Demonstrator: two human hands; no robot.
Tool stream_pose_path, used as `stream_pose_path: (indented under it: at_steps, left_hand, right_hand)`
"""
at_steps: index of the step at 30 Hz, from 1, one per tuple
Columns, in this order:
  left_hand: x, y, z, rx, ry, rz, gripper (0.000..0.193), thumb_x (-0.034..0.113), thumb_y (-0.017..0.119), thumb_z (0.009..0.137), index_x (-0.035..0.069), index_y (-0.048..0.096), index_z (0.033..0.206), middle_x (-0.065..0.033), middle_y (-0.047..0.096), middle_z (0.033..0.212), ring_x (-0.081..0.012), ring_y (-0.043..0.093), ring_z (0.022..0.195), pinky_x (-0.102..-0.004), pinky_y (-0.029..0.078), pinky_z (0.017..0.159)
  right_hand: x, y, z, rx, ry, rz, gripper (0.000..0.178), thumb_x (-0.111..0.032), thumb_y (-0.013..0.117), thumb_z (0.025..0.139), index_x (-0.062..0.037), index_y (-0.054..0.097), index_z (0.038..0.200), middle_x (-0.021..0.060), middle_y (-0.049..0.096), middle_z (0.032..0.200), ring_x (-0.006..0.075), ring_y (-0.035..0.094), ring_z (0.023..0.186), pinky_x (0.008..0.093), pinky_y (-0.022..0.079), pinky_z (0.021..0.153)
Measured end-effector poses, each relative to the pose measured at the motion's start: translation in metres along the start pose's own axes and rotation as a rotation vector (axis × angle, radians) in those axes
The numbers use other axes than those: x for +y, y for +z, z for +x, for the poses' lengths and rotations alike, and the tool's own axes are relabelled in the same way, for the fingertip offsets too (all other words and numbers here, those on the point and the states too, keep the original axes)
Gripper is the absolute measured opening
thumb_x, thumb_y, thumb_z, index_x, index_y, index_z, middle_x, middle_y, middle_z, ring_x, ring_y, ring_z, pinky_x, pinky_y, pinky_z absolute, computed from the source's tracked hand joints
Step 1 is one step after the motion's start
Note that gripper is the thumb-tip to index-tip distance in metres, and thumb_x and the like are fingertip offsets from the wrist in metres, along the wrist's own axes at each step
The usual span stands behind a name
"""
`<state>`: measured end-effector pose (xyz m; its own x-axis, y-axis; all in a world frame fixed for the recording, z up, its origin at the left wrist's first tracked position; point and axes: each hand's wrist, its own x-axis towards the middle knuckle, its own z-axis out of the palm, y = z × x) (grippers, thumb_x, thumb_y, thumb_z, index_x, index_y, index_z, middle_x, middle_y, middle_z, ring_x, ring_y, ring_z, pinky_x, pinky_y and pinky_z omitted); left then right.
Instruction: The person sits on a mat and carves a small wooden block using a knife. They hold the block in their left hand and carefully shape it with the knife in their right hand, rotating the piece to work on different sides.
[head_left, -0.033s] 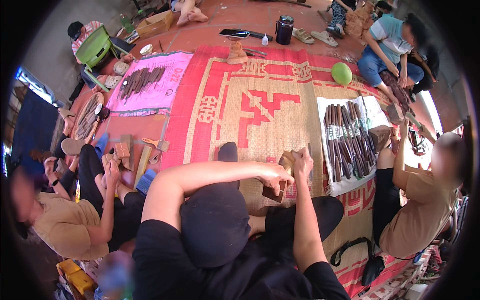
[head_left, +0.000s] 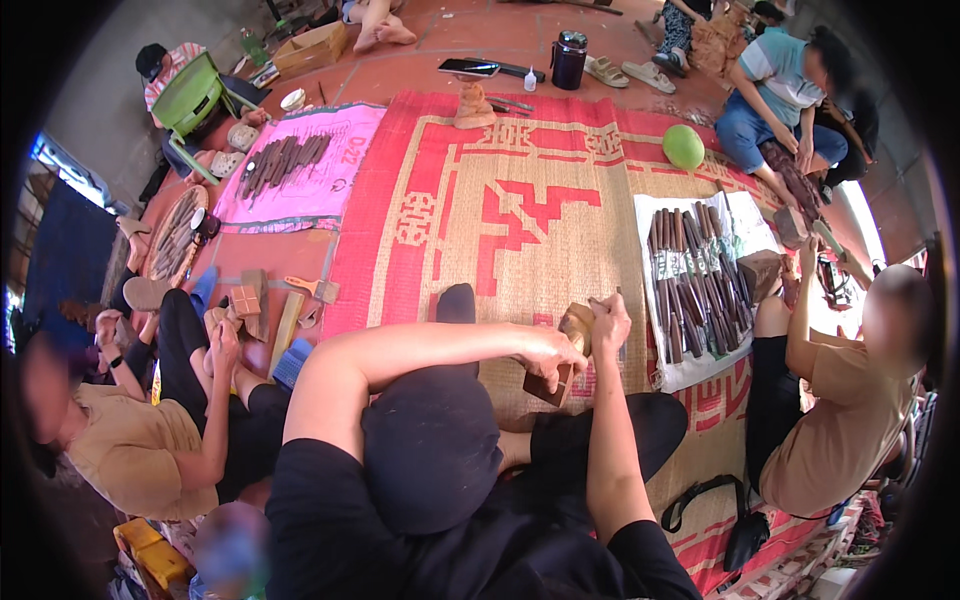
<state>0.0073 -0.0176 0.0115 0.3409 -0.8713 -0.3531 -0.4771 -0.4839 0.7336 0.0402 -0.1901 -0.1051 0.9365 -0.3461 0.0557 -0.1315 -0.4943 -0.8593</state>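
My left hand reaches across from the left, its fingers closed over a reddish-brown block with pale lines on its face. My right hand is in a fist just right of it, around a slim tool whose dark end pokes out above the fist; its kind cannot be made out. Between my hands is a rounded yellowish-brown piece, partly covered by my fingers. Whether the tool touches it is hidden.
To the right, dark-handled carving tools lie in rows on a white sheet. People sit close on both sides. A brush and a wooden block lie left. Farther off are a clay-coloured figure, a green ball and a dark flask.
My right hand has shifted slightly right and its grip has turned a little, showing more of the yellowish-brown piece. My left hand stays on the block.
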Motion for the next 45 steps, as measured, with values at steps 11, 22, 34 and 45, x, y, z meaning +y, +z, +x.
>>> stream_pose_path:
  at_steps: [11,22,34,45]
  left_hand:
    - [0.001,-0.004,0.007,-0.041,0.041,0.052,0.049,0.021,0.077,0.067,0.014,0.054,0.110,-0.0095,0.064,0.094,-0.0303,0.062,0.092,-0.0431,0.047,0.075]
    - [-0.017,0.009,0.008,-0.001,0.056,0.018,0.053,0.025,0.077,0.065,0.013,0.053,0.111,-0.0108,0.063,0.100,-0.0319,0.061,0.095,-0.0450,0.046,0.077]
    - [-0.004,-0.002,0.003,-0.025,0.017,-0.030,0.052,0.026,0.079,0.065,0.015,0.054,0.110,-0.0124,0.064,0.096,-0.0320,0.061,0.097,-0.0440,0.046,0.080]
    - [-0.006,0.006,0.013,-0.046,0.031,0.065,0.049,0.029,0.079,0.063,0.019,0.058,0.106,-0.0074,0.066,0.094,-0.0292,0.062,0.093,-0.0440,0.046,0.076]
  right_hand:
    - [-0.012,-0.005,-0.015,-0.130,-0.018,0.168,0.013,-0.006,0.069,0.075,0.0002,0.058,0.074,0.0085,0.063,0.072,0.0139,0.056,0.068,0.0303,0.046,0.064]
    - [-0.007,0.010,-0.018,-0.268,-0.111,0.317,0.015,-0.011,0.070,0.075,-0.0006,0.060,0.076,0.0103,0.064,0.068,0.0180,0.058,0.065,0.0329,0.045,0.062]
    - [-0.011,-0.008,-0.016,-0.264,0.003,0.426,0.008,-0.002,0.069,0.074,-0.0001,0.063,0.079,0.0053,0.065,0.073,0.0111,0.057,0.070,0.0266,0.045,0.063]
    - [-0.017,-0.016,0.007,-0.099,0.115,0.165,0.011,-0.009,0.069,0.076,-0.0013,0.063,0.081,0.0090,0.067,0.075,0.0185,0.062,0.070,0.0327,0.048,0.066]
